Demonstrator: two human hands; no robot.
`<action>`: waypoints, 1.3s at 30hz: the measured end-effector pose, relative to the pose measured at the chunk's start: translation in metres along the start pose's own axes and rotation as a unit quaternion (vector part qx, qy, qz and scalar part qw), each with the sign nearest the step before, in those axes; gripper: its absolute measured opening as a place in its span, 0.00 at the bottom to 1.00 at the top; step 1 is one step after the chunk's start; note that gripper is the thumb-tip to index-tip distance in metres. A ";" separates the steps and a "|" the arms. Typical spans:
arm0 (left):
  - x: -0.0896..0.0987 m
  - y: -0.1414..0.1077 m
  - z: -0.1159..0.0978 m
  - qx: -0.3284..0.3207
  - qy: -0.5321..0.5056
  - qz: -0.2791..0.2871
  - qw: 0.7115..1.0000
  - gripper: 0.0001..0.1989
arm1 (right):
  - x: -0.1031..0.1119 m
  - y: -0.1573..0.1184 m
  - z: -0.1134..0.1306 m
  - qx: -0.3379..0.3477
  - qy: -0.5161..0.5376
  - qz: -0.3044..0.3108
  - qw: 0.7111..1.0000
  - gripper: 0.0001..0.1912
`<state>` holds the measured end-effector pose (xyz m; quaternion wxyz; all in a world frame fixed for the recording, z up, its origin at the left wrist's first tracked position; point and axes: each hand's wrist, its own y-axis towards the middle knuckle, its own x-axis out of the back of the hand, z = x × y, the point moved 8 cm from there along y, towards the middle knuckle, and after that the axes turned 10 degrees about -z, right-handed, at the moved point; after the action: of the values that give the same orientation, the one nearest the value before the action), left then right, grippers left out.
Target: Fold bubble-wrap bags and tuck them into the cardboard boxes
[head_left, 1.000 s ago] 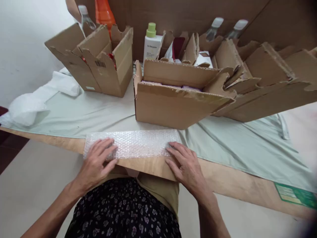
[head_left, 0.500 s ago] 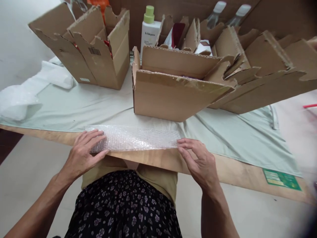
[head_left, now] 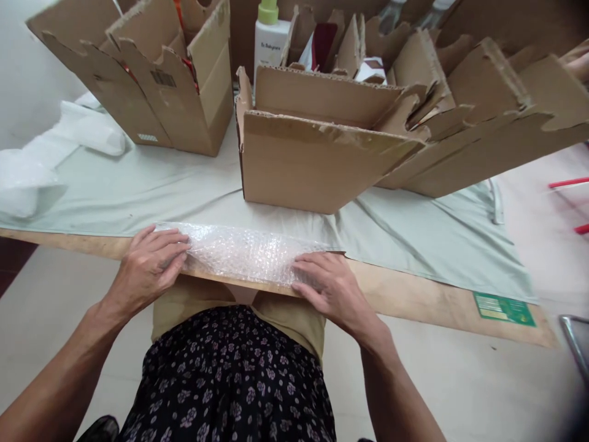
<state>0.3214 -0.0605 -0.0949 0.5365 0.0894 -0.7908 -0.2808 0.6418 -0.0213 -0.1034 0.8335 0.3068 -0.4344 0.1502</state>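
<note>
A strip of clear bubble wrap [head_left: 239,253] lies folded along the front edge of the table, over the cloth and bare wood. My left hand [head_left: 150,261] grips its left end, fingers over the top and thumb close beside them at the near edge. On the right end rests my right hand [head_left: 329,282], its fingers over the wrap and its thumb at the near edge, holding it. The undersides of both hands are hidden, and no separate object can be made out inside the wrap.
Behind the wrap stands an open cardboard box [head_left: 317,162], with a taller divided box [head_left: 184,104] to its left. A white bottle [head_left: 269,46] with a green cap is at the back. White wrapping material [head_left: 27,178] lies far left; a green label [head_left: 504,308] is at the right edge.
My right hand has moved left and now lies over the wrap's right end instead of pinching its tip. My left thumb has drawn in toward the fingers. The whole view has shifted slightly.
</note>
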 end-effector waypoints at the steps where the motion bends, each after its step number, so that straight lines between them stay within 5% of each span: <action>1: 0.002 0.003 0.000 0.001 -0.006 0.001 1.000 0.09 | -0.006 0.002 0.003 0.011 -0.014 0.005 1.000 0.09; 9: 0.012 0.035 0.002 0.017 -0.044 0.006 0.999 0.10 | -0.001 0.008 0.000 -0.015 0.009 -0.007 1.000 0.11; 13: 0.011 0.047 0.001 0.020 -0.051 -0.010 0.998 0.12 | -0.001 0.016 0.011 -0.007 0.001 0.008 1.000 0.28; 15: 0.011 0.052 0.003 0.028 -0.053 -0.008 0.998 0.12 | -0.007 0.019 0.010 -0.002 -0.029 0.018 0.999 0.27; 19: 0.011 0.054 0.020 0.095 -0.057 0.003 0.994 0.12 | -0.004 0.020 -0.011 -0.034 -0.027 -0.034 0.998 0.14; 26: 0.006 0.032 0.048 0.223 -0.117 0.096 0.963 0.20 | 0.045 0.014 -0.040 -0.197 0.099 -0.147 0.964 0.09; 31: 0.015 0.033 0.057 0.321 -0.173 0.046 0.930 0.17 | 0.066 0.015 -0.052 -0.257 0.198 -0.236 0.916 0.09; 39: -0.024 0.065 0.061 0.274 -0.094 0.024 0.957 0.26 | 0.040 0.026 -0.101 -0.260 0.070 -0.253 0.929 0.17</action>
<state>0.2866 0.0252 -0.0951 0.4209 0.1873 -0.8862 -0.0481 0.7156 0.0628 -0.1050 0.9228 0.1676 -0.3064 -0.1625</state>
